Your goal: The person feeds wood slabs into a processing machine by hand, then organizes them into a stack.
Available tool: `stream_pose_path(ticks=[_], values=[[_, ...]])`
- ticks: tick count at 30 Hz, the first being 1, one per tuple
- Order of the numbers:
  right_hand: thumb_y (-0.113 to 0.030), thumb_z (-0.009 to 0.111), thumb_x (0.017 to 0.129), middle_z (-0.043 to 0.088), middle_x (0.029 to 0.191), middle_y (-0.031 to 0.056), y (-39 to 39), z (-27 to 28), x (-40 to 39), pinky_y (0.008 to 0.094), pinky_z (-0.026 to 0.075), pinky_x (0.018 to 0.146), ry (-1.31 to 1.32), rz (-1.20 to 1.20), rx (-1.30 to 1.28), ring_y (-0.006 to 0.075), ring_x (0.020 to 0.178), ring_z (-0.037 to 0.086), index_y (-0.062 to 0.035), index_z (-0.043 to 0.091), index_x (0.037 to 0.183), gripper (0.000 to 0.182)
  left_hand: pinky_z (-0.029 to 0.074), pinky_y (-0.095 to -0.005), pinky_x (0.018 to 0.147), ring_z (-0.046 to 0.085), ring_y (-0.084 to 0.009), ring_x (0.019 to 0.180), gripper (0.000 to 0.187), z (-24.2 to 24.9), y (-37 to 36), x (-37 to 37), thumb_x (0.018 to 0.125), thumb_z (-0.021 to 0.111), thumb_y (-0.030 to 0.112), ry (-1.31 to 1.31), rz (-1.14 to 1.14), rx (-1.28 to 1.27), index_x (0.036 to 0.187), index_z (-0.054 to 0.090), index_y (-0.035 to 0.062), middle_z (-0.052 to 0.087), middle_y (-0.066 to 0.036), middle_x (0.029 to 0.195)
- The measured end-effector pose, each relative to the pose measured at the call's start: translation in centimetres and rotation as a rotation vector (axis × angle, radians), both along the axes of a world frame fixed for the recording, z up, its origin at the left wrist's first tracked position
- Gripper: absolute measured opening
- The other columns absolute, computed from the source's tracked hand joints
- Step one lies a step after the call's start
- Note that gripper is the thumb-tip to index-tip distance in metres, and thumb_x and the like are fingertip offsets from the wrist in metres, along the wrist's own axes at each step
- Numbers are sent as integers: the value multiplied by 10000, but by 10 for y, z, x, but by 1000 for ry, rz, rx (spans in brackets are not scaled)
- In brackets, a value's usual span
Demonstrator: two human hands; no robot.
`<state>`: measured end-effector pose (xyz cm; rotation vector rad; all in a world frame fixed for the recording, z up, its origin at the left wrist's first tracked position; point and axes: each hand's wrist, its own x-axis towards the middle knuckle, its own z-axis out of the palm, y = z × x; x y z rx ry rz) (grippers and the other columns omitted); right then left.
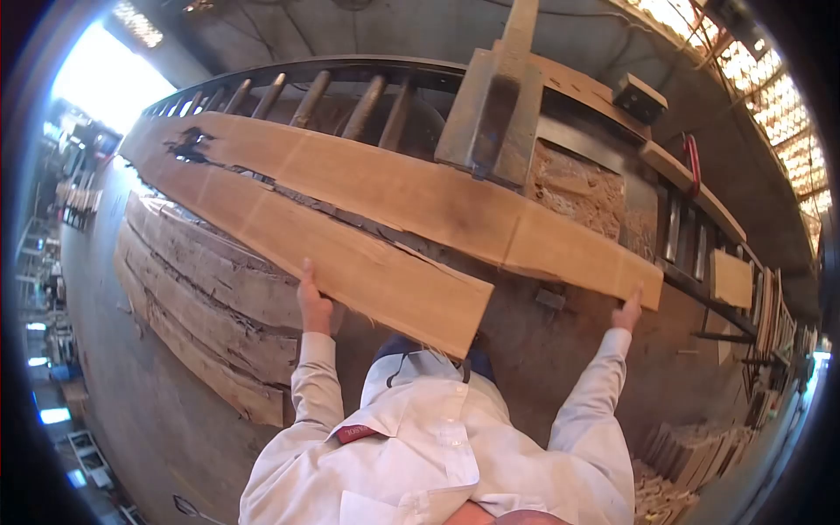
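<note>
A long wooden board (394,192) is split lengthwise by a ragged crack. Its two strips seem to join at the far left, around a dark, broken knot (191,144). My left hand (315,306) holds the lower edge of the near strip (376,280), its other fingers hidden underneath. At the right end of the far strip, my right hand (626,313) is closed on the edge. The far strip passes at the foot of a metal machine column (490,122), while the near strip's cut end lies in front of my waist.
A roller conveyor (311,101) runs behind the board. Sawdust (577,188) covers part of the machine bed, near a red clamp (692,164). Rough slabs (210,297) are stacked at the left. Cut wood pieces (691,455) lie at the lower right.
</note>
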<state>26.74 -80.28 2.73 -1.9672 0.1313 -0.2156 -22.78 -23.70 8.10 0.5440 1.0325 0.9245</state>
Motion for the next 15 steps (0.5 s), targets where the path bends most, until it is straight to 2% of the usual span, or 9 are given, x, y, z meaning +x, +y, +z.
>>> stream_pose_path(ticks=[1, 4, 7, 10, 13, 15], values=[[-418, 693, 958, 627, 1305, 106, 51, 51, 1, 371, 509, 978, 413, -267, 509, 218, 1167, 610, 27, 513, 1409, 658, 540, -444, 967, 644, -281, 1127, 557, 2, 14, 5, 940, 728, 345, -3, 5, 14, 1328, 569, -23, 652, -120, 1268], [-432, 674, 964, 686, 1176, 105, 70, 18, 30, 385, 576, 889, 356, -170, 613, 240, 1048, 677, 32, 610, 1250, 548, 527, -416, 982, 634, -269, 1146, 546, 28, 40, 27, 949, 716, 339, 61, 109, -65, 1337, 570, -16, 643, -104, 1296], [-428, 671, 964, 703, 1076, 131, 89, 24, 35, 401, 615, 768, 428, 53, 550, 253, 953, 704, 18, 640, 1134, 478, 517, -404, 990, 632, -262, 1148, 532, -7, 88, 22, 957, 703, 341, 7, 57, 0, 1340, 575, -5, 639, -95, 1307], [-392, 663, 971, 707, 997, 209, 105, 49, 47, 398, 628, 612, 605, 259, 179, 276, 720, 727, 69, 625, 1097, 479, 510, -417, 996, 624, -267, 1159, 539, 10, 99, 37, 970, 679, 360, -40, -5, 53, 1364, 560, 12, 628, -103, 1326], [-401, 674, 957, 714, 941, 208, 118, 79, 57, 432, 611, 658, 536, 171, 48, 301, 765, 725, 47, 633, 1060, 461, 499, -435, 1005, 604, -269, 1191, 555, 28, 105, 58, 980, 658, 388, 51, 52, -24, 1387, 542, 29, 610, -107, 1348], [-468, 678, 942, 688, 1019, 202, 113, 81, 66, 470, 566, 798, 277, 6, -351, 329, 949, 682, 22, 613, 1127, 528, 494, -445, 1009, 591, -272, 1208, 565, 2, 121, 51, 985, 647, 397, 50, 38, -22, 1398, 529, 29, 598, -108, 1362]])
